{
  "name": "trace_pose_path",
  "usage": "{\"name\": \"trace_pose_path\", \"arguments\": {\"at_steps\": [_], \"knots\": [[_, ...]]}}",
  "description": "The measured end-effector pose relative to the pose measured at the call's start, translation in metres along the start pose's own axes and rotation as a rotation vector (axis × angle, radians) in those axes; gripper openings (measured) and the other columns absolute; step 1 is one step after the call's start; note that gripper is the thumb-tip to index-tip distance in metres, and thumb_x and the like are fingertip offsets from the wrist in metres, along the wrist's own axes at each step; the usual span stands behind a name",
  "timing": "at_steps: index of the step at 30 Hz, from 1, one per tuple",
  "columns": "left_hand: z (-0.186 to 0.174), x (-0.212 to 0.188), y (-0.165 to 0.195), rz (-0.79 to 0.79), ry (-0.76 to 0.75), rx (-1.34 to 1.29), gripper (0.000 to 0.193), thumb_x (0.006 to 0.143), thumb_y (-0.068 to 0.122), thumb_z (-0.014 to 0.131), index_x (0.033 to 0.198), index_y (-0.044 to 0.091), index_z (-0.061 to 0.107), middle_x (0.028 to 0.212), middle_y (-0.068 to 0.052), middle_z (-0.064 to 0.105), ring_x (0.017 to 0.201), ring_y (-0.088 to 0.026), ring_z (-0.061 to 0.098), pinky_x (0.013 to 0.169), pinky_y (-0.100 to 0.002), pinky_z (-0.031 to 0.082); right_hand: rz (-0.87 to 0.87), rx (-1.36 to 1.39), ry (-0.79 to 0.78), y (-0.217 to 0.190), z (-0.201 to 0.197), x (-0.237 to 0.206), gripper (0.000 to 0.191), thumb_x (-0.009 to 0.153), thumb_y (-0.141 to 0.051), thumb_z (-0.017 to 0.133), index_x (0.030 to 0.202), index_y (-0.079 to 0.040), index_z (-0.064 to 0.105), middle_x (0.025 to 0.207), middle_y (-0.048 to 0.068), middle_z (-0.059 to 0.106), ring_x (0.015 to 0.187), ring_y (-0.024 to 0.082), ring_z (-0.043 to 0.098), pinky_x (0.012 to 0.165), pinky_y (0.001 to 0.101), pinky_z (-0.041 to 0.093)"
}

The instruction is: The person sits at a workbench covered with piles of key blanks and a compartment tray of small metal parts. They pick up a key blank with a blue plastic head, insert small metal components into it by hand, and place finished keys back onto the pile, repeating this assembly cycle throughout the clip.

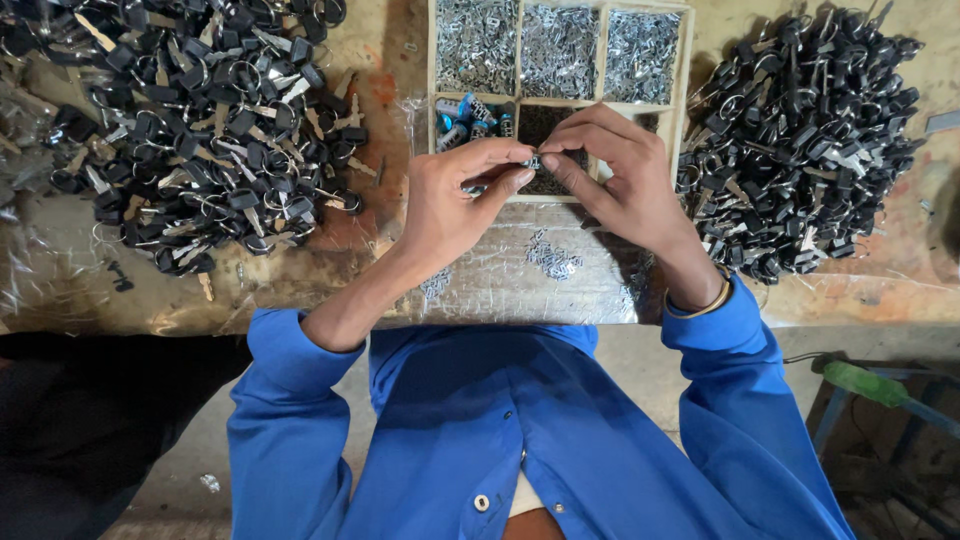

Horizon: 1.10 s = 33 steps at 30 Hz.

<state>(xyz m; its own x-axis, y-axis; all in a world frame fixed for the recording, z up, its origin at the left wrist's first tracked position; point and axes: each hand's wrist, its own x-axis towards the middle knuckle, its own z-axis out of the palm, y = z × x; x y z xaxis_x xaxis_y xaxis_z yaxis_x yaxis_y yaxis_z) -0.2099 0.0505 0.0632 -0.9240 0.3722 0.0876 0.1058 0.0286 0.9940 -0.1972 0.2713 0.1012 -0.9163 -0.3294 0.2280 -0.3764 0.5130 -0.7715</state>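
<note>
Blue sleeves below, both hands' grips [532,160] pinch a small metal part [533,161] above the tray [684,60].

Black plastic keys [200,130], wooden tray [682,60]

Bench [900,270]: worn brown top, clear plastic sheet [500,285] over the middle. Key piles [200,130] left and right [800,140]. Compartmented tray [560,50] at centre back. Small metal parts [550,258] loose on sheet.
</note>
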Motion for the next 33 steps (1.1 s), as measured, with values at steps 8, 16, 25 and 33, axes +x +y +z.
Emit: {"name": "trace_pose_path", "arguments": {"at_steps": [8,16,25,33], "knots": [[0.001,0.000,-0.001,0.027,-0.003,0.039,0.017,0.094,-0.002,0.077,0.111,0.000,0.074,0.110,-0.009,0.079,0.103,-0.016,0.079,0.085,-0.027,0.065,-0.062,-0.120,-0.064,-0.004,-0.005,0.001,0.016,0.096,-0.003,0.078,0.111,-0.001,0.074,0.112,0.013,0.071,0.101,0.029,0.071,0.087,0.0368,0.056],[0.001,0.000,-0.001,0.063,-0.008,0.072,0.018,0.094,-0.002,0.076,0.111,0.001,0.074,0.111,-0.009,0.079,0.103,-0.017,0.079,0.085,-0.028,0.066,0.004,0.011,-0.075,-0.006,-0.009,0.001,0.017,0.095,-0.002,0.079,0.111,0.000,0.075,0.111,0.013,0.070,0.097,0.025,0.070,0.082,0.0341,0.056],[0.002,0.000,-0.002,0.070,-0.016,0.072,0.017,0.094,-0.002,0.077,0.110,0.001,0.074,0.110,-0.009,0.079,0.103,-0.017,0.079,0.085,-0.027,0.065,0.104,0.136,-0.010,0.004,0.000,-0.001,0.010,0.099,0.001,0.076,0.108,0.002,0.072,0.108,0.012,0.070,0.102,0.023,0.068,0.089,0.0333,0.053],[-0.001,0.000,-0.001,0.032,-0.007,-0.027,0.017,0.095,-0.001,0.077,0.112,-0.002,0.073,0.110,-0.010,0.079,0.102,-0.015,0.078,0.086,-0.026,0.065,0.014,0.031,-0.069,-0.002,-0.008,-0.001,0.010,0.101,0.001,0.072,0.110,0.002,0.068,0.113,0.014,0.070,0.109,0.028,0.070,0.093,0.0361,0.055]]}}
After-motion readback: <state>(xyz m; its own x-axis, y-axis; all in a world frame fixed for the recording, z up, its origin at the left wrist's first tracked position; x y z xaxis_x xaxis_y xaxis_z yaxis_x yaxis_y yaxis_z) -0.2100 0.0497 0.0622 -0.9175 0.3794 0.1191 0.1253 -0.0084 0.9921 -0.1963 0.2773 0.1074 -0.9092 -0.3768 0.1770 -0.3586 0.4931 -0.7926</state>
